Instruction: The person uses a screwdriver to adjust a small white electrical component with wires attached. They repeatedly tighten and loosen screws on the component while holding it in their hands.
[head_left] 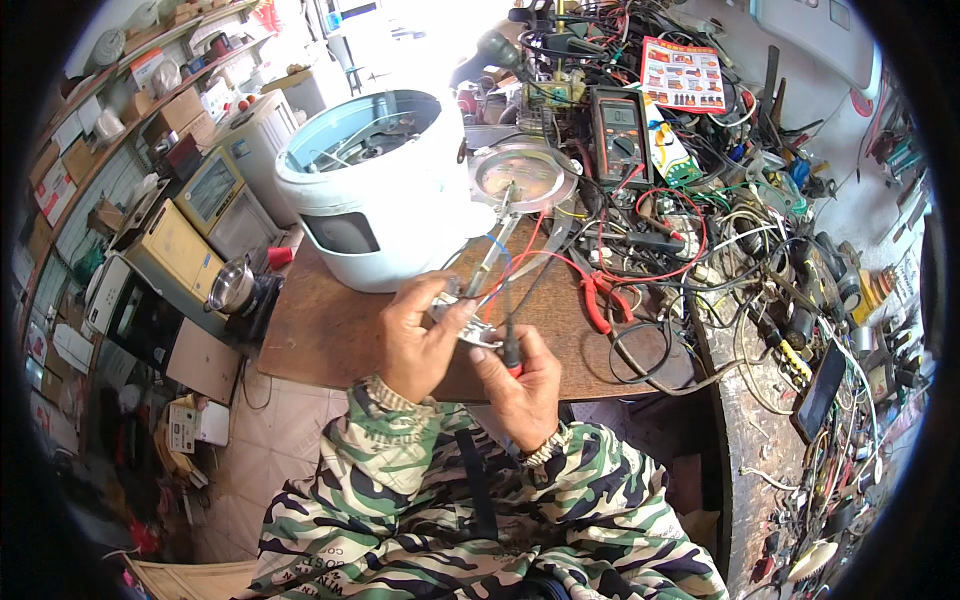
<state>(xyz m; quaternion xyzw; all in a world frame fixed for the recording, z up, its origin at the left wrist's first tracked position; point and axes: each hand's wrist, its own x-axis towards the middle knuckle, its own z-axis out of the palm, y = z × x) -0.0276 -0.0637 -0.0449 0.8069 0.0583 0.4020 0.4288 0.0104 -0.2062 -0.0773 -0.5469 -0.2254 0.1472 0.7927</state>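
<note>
while your two hands meet low over the near edge of the brown wooden tabletop [330,330], much of what they hold is hidden: your left hand [418,345] covers most of a small silvery metal part [478,335], and only a bright sliver shows between thumb and fingers, too small to make out its shape. your left fingers are curled and pinched on that part. your right hand [520,385] is closed around a slim probe with a red and black handle [510,352], its upper end standing just beside the metal part; whether the tip touches it you cannot tell. thin red, blue and white wires [520,262] run up from between your hands toward the round silvery metal plate [520,175], which lies beside the pale blue and white round appliance shell [375,190]. a black and grey multimeter [620,135] stands further back among tangled cables, and red-handled pliers [597,300] lie right of your hands. your camouflage sleeves are cut off by the lower edge.
</note>
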